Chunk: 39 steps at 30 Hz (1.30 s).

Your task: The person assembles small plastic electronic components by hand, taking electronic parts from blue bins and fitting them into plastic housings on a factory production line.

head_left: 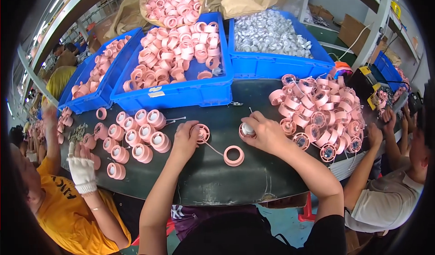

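The left hand (186, 139) holds a pink spool (202, 133) in a closed grip; the right hand (265, 132) grips a white-centred pink cap (247, 129). One pink ring (234, 156) lies between them on the dark table (213, 182). Three blue crates (181, 94) stand behind; about a dozen finished spools (145, 135) sit left, and a heap (321, 114) too many to count sits right.

Bright, even overhead light, soft shadows; glare on the dark table (217, 178); fisheye bends edges, black corners, slight blur toward the rim
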Each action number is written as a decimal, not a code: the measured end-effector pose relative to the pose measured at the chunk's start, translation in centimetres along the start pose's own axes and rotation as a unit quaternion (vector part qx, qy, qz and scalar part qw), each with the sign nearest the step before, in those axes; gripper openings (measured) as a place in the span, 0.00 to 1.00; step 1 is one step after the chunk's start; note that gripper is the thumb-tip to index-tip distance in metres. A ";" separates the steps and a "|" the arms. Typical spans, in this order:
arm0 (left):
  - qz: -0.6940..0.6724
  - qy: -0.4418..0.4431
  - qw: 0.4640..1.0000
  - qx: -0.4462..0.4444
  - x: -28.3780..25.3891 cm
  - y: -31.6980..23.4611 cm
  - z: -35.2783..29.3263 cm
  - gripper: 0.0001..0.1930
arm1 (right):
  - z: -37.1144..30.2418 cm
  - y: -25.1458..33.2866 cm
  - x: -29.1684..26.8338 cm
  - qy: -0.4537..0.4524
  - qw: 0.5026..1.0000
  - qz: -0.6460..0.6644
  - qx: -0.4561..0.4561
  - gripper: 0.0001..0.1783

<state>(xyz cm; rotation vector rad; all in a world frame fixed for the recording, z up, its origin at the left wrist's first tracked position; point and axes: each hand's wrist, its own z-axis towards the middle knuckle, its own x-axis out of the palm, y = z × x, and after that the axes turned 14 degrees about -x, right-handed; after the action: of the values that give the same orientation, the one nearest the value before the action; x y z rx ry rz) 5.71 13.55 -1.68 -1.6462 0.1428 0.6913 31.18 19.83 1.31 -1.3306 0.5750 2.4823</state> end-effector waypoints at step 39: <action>-0.539 -0.007 0.842 0.012 -4.6 0.6 -14.6 0.22 | 2.7 16.4 2.6 -0.081 0.925 0.308 -0.208 0.22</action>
<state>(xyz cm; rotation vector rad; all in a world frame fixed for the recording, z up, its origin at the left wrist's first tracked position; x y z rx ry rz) 6.91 -1.55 0.66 -1.3994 -0.7471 -0.1767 21.10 6.67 3.99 -1.1831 0.5014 3.3468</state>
